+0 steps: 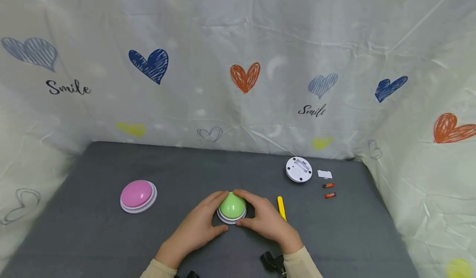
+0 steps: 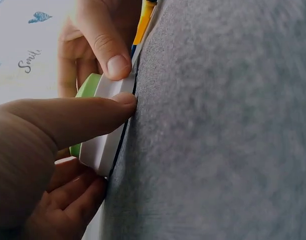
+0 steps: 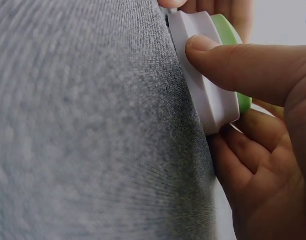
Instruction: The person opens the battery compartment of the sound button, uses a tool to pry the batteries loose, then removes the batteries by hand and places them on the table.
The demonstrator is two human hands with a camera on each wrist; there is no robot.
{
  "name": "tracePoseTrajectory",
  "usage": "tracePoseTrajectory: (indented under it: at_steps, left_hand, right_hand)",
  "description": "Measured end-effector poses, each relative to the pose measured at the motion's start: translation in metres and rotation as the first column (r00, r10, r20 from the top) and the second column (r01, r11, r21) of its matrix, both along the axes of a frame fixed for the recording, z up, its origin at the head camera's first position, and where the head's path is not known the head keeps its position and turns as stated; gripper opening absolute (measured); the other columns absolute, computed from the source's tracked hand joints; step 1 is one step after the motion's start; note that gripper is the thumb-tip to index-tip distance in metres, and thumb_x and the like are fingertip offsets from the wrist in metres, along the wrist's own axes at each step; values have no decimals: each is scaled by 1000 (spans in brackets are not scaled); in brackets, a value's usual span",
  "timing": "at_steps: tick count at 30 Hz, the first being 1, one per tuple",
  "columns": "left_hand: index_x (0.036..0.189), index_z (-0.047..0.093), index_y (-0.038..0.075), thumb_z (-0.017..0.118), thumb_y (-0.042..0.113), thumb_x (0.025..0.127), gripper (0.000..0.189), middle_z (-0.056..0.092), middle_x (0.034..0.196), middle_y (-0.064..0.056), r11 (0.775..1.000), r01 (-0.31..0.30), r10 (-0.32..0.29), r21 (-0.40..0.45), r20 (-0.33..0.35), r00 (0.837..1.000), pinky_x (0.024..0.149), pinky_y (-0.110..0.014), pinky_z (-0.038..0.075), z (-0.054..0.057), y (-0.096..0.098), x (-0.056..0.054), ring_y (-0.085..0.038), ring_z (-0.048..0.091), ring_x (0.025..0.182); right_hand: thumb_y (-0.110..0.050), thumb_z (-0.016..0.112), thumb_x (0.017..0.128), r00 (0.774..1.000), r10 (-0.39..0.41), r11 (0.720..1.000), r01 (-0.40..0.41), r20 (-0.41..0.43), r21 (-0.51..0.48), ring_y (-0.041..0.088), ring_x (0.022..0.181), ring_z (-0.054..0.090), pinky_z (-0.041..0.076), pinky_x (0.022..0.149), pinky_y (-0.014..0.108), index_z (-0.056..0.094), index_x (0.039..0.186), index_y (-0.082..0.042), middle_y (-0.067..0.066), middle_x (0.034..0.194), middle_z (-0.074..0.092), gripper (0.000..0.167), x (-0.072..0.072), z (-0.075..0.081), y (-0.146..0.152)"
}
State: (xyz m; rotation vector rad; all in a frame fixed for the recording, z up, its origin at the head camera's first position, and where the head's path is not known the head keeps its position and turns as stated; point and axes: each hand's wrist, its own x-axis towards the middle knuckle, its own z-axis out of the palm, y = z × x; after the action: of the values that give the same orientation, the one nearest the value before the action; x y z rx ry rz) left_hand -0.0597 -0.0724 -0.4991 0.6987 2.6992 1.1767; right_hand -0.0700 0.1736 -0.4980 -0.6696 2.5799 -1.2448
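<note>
Pale, creased fabric backdrop, printed with scribbled hearts and 2 black "Smile" scripts; dark-grey cloth-covered tabletop below.

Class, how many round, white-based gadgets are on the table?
3: the pink gadget, left; the green gadget, between the left hand and right hand; the upturned gadget, back right.

I read the word "Smile" twice on the pale cloth backdrop facing me, in dark script: once toward the left, once, smaller, right of centre. My left wrist view also records "Smile" on this cloth. Markings on the red batteries are too small to read.
</note>
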Motion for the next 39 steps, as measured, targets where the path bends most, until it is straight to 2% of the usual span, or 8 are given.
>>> tracePoseTrajectory:
  at_steps: [12,20,30,39]
  left_hand:
    - [162,53,9,98,11,83,91,57,157,-8,999,-15,14,30,44,999,120,-54,45,6,-4,-6,-31,53,147]
    - [162,52,10,97,16,85,89,57,158,-7,1000,-19,19,4,19,1000,120,-54,46,4,-5,-5,-29,53,148]
    - [166,48,13,93,22,91,88,54,162,-6,1000,-11,11,1,26,1000,120,-55,45,-1,-4,-2,-30,50,151]
    - [165,49,20,88,30,94,82,55,162,-2,1000,1,0,17,-10,1000,120,-56,45,-3,-8,-3,-29,51,150]
  right_hand:
    - [-18,94,90,1000,-20,1000,20,22,-10,15,148,52,46,121,46,53,163,-21,-7,161,56,84,-4,7,-1]
    - [-16,94,89,1000,-14,1000,14,16,-2,15,148,52,46,121,46,53,163,-22,-6,161,56,84,-4,8,-2]
    - [-9,90,91,1000,28,999,-28,12,-33,14,151,48,42,124,45,49,166,-21,-11,165,50,86,-1,6,-2]
    - [-15,85,97,999,19,999,-18,29,-40,15,153,46,40,125,50,44,169,-20,-9,167,48,83,-1,9,-1]
